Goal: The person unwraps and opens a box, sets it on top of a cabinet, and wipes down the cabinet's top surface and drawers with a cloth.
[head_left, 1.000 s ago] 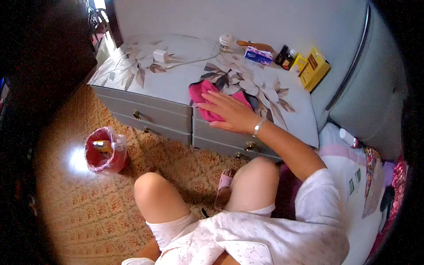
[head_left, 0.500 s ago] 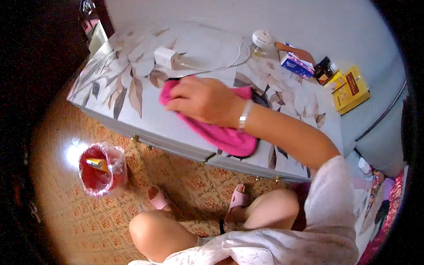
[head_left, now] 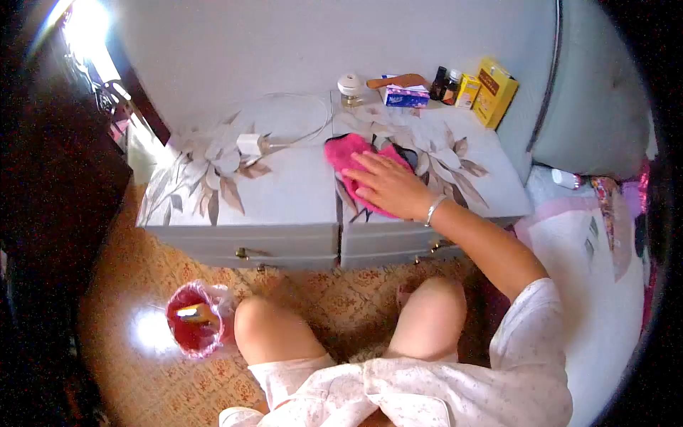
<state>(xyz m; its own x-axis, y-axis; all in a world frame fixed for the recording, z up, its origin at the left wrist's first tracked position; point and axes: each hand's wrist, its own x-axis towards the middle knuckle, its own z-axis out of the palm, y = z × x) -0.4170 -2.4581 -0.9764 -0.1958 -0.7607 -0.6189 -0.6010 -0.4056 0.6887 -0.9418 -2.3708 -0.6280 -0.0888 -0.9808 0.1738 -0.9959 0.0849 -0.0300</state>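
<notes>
My right hand (head_left: 393,186) lies flat with its fingers spread on a pink cloth (head_left: 346,158) with dark edges. The cloth rests on the white, flower-patterned top of a grey drawer cabinet (head_left: 292,196), across the seam between its two halves. To the left of the cloth is a white charger (head_left: 250,144) with its cable looped behind. My left hand is out of sight.
Along the back stand a white-capped jar (head_left: 350,87), a brown comb (head_left: 398,80), a blue tissue pack (head_left: 406,97), dark bottles (head_left: 450,87) and yellow boxes (head_left: 494,94). A lined red bin (head_left: 196,338) is on the floor; bedding (head_left: 583,242) lies right.
Since half a second ago, my right hand and the cloth have moved right, away from the charger. My fingers were curled on the cloth and are now flat. The camera view has also shifted.
</notes>
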